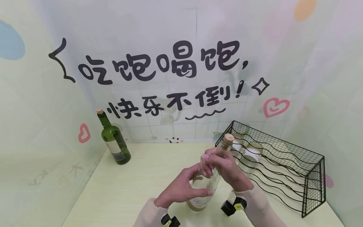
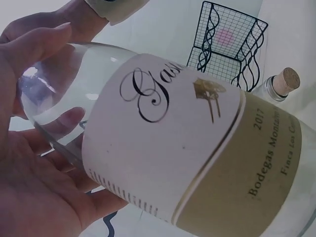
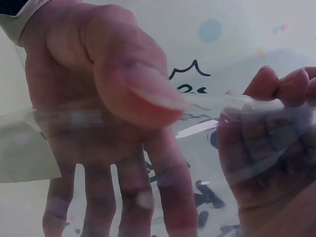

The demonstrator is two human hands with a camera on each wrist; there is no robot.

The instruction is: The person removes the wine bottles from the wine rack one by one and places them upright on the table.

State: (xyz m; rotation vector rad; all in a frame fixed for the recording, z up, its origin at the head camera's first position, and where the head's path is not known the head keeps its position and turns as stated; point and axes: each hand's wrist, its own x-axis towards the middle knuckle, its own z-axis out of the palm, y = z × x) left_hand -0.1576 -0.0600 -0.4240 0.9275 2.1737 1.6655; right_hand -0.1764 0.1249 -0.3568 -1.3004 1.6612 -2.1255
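Note:
A clear glass wine bottle stands tilted over the near part of the table, a cork in its mouth. My right hand grips its neck, fingers curled round the glass. Around the bottle's body is my left hand, with the thumb in front. Through the glass in the right wrist view, that left hand shows long, spread fingers behind the bottle. The white and gold label faces the left wrist camera. Whether the left palm touches the glass, I cannot tell.
To the right stands a black wire rack with wavy bars, holding clear labelled bottles. At the back left, a corked green wine bottle stands upright on the pale table. A printed curtain hangs behind.

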